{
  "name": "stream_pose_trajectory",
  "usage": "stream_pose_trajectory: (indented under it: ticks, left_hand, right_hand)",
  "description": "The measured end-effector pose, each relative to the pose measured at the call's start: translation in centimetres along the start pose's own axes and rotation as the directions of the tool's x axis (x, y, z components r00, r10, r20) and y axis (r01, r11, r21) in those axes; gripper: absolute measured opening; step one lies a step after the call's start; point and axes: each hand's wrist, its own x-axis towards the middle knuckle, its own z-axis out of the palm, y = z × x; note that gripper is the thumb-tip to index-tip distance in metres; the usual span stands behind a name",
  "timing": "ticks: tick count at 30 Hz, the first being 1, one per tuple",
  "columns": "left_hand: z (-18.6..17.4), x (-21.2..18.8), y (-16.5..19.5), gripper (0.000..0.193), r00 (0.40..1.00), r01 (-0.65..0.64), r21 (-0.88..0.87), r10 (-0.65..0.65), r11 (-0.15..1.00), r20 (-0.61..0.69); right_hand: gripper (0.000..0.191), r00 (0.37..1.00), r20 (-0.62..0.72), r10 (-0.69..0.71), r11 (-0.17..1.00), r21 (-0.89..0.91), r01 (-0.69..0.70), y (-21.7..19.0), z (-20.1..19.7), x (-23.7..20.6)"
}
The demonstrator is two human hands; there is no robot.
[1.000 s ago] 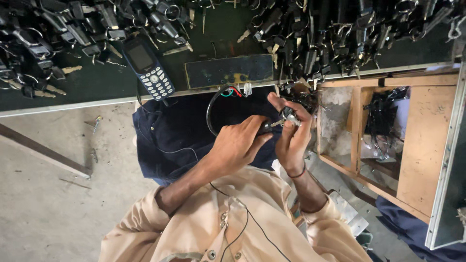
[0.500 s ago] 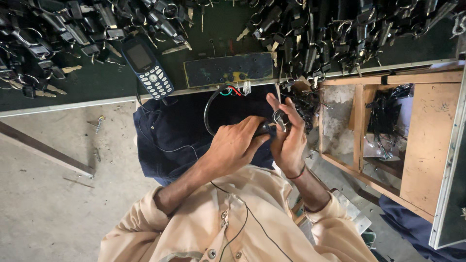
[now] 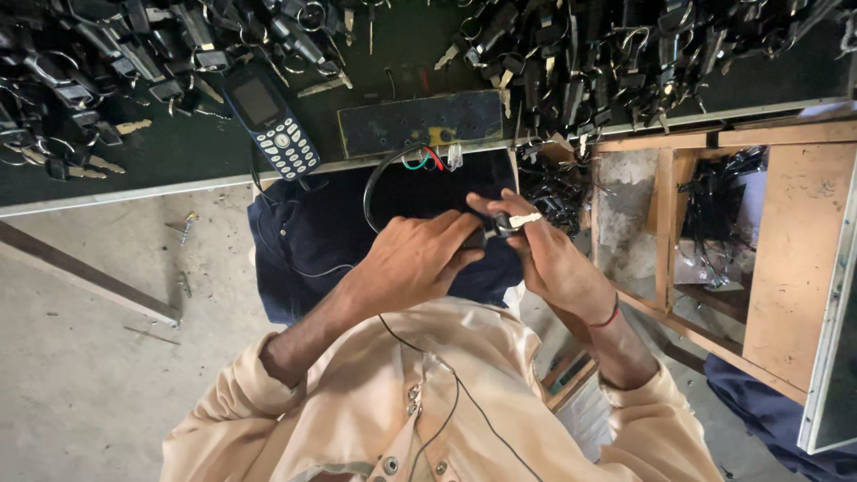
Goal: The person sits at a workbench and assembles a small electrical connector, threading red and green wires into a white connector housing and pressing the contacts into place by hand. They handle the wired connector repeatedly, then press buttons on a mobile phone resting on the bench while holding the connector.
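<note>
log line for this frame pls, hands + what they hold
left hand: grip on small black part | right hand: pinching key at same part | black cable loops to bench | phone on bench

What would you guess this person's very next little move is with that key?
Probably push the key further into the small black lock part. The right hand pinches it by the blade end, the left hand grips the part, and both already meet.

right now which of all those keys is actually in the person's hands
The key with the black head and bare silver blade, pinched between the left hand and right hand above the lap. The others lie on the dark bench top.
</note>
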Motion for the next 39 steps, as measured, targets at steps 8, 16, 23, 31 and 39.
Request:
stream_pose_trajectory:
  ticks: [8,16,23,31,39]
  left_hand:
    - [1.3,-0.2,-0.7,0.033,0.995,0.102,-0.041,-0.102,0.994,0.013]
    - [0.9,0.4,-0.2,0.042,0.973,0.231,-0.219,-0.222,0.948,0.063]
    - [-0.3,0.0,-0.4,0.031,0.994,0.108,-0.377,-0.089,0.920,0.068]
    - [-1.7,-0.6,3.2,0.034,1.000,-0.017,-0.160,0.013,0.987,-0.025]
    - [-1.3,-1.6,5.6,0.056,1.000,0.016,-0.044,-0.016,0.999,-0.001]
  right_hand:
    - [0.057,0.981,-0.016,-0.192,0.949,-0.258,0.181,0.0,1.9,0.5]
    - [0.054,0.889,-0.275,0.365,0.603,0.798,-0.001,-0.1,2.0,0.4]
    - [0.045,0.940,0.066,-0.334,0.787,-0.529,0.317,-1.2,-2.0,0.6]
    - [0.031,0.935,0.065,-0.348,0.772,-0.547,0.325,-3.4,-3.5,1.5]
    - [0.013,0.975,0.130,0.179,0.917,-0.380,-0.118,-2.9,-4.2,0.5]
